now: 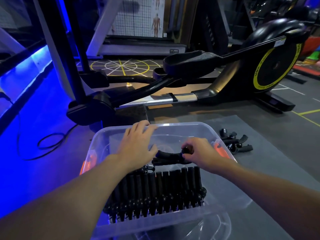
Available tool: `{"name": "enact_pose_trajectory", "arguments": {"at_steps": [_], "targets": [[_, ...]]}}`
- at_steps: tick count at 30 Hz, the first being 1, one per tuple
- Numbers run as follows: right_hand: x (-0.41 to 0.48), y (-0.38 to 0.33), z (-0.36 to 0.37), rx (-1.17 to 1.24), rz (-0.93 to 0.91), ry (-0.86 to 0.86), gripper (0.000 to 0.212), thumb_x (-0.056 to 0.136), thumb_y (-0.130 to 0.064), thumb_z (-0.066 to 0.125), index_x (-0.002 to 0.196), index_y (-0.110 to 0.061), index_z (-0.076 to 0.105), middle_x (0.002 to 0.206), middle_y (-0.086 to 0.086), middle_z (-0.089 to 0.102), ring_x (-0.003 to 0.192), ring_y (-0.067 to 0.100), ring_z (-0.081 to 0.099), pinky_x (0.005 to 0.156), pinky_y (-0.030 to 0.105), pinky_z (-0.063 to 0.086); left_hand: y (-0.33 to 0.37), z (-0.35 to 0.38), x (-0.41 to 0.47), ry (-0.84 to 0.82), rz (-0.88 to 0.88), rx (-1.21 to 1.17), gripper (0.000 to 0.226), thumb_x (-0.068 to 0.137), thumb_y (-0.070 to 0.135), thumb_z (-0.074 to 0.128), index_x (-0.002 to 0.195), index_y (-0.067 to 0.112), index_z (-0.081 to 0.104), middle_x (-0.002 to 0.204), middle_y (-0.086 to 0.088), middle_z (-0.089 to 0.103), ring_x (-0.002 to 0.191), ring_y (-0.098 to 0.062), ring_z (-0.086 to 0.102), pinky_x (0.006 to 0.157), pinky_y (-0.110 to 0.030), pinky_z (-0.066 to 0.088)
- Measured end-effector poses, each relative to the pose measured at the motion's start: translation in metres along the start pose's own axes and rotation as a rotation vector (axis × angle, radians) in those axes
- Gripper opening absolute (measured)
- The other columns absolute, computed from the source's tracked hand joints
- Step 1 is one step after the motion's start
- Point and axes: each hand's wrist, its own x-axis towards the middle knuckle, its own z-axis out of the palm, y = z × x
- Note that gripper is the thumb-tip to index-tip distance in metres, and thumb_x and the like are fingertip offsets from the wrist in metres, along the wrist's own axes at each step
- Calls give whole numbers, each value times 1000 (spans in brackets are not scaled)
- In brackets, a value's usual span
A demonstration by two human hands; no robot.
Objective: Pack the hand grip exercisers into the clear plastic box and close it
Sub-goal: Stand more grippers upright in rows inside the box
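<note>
Lying on grey matting (259,170) (elliptical trainer (216,94) behind) is the clear box (190,125).

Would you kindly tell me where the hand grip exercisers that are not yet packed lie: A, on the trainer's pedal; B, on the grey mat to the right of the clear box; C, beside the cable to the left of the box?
B: the loose exercisers lie in a small heap on the grey mat, just right of the clear box.
</note>
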Motion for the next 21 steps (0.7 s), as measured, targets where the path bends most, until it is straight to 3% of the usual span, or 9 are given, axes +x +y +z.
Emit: {"name": "enact_pose_trajectory", "arguments": {"at_steps": [2, 4, 9, 15, 21], "targets": [[8, 9, 10, 0, -4, -19, 17, 83, -21, 73, 100, -21, 69, 95, -6, 67, 87, 12, 62, 76, 15, 49, -2, 6, 1, -41, -1, 75, 62, 89, 38, 53, 147, 28, 34, 153, -1, 27, 144, -20, 20, 119, -43, 16], [13, 17, 19, -15, -15, -23, 17, 82, -22, 74, 99, -21, 69, 90, -8, 65, 83, 12, 62, 77, 27, 52, -4, 12, 3, -80, -26, 103, 65, 90, 40, 50, 150, 30, 27, 159, -1, 18, 149, -19, 10, 121, -47, 3], [21, 35, 35, -54, -20, -58, 14, 80, -21, 73, 93, -21, 67, 84, -9, 59, 77, 10, 57, 67, 22, 42, -1, 22, 8, -101, -77, 136, 67, 91, 43, 46, 151, 35, 17, 162, 2, 11, 150, -19, 0, 120, -52, -4], [25, 48, 45, -84, -47, -152, 19, 78, -17, 75, 96, -17, 69, 94, 0, 65, 86, 16, 61, 75, 25, 46, 2, 27, 9, -85, -89, 200, 72, 91, 47, 44, 153, 38, 9, 163, 2, 8, 150, -21, -1, 119, -54, -5], [26, 56, 43, -48, -20, -194, 22, 80, -19, 75, 101, -15, 72, 86, -7, 60, 81, 10, 55, 72, 21, 41, 3, 29, 9, -59, -90, 181, 72, 89, 44, 47, 152, 37, 13, 162, 2, 10, 150, -22, 1, 119, -54, -6]]}}
